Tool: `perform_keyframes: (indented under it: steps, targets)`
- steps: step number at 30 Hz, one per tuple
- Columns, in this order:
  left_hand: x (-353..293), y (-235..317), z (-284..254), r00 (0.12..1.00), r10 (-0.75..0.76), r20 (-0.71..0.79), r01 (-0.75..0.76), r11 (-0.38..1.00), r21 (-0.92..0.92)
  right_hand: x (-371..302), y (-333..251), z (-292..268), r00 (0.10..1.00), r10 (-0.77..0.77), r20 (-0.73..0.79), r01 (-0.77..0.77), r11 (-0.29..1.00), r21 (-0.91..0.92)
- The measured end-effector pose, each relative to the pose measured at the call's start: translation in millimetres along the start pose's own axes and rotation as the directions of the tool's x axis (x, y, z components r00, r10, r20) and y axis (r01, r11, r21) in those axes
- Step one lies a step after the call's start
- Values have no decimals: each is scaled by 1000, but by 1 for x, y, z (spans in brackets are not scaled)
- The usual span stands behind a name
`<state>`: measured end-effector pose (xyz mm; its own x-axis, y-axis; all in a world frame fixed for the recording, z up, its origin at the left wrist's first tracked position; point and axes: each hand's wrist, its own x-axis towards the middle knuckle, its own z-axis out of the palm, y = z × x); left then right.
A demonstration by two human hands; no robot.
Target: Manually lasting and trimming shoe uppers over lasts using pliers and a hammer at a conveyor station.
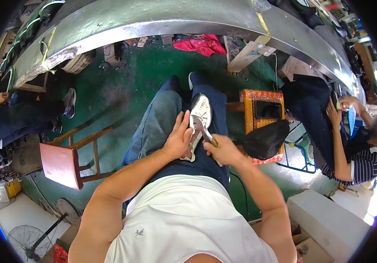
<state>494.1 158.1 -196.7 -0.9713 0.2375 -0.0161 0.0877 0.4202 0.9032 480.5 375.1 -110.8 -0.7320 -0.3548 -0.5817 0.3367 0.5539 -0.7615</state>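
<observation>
The right hand is wrapped around the handle of a hammer, its head reaching up and left from those fingers over the shoe; whether metal touches shoe cannot be told. The left hand lies along the shoe's left side, fingers straight; how firmly it presses is unclear. The shoe sits between both hands on the lap, toe pointing beyond the fingertips. It looks light, the pale upper likely soft and easily marked, the dark sole stiffer, so the sole edges or heel seem the best hold; the hammer's weight is probably in its head. No lettering is readable on either; nearer the body, the shirt bears a small dark logo. Right of the fingers, a phone and black bag rest on a stool.
</observation>
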Motion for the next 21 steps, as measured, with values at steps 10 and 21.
perform_keyframes:
  steps: [10, 21]
  targets:
    - [18, 44, -22, 964, -105, 243, 16, 940, 342, -29, 4, -38, 917, 241, 317, -360, 841, 403]
    - [21, 47, -20, 953, -118, 278, 18, 940, 339, 23, -31, -59, 993, -114, -25, 92, 898, -430]
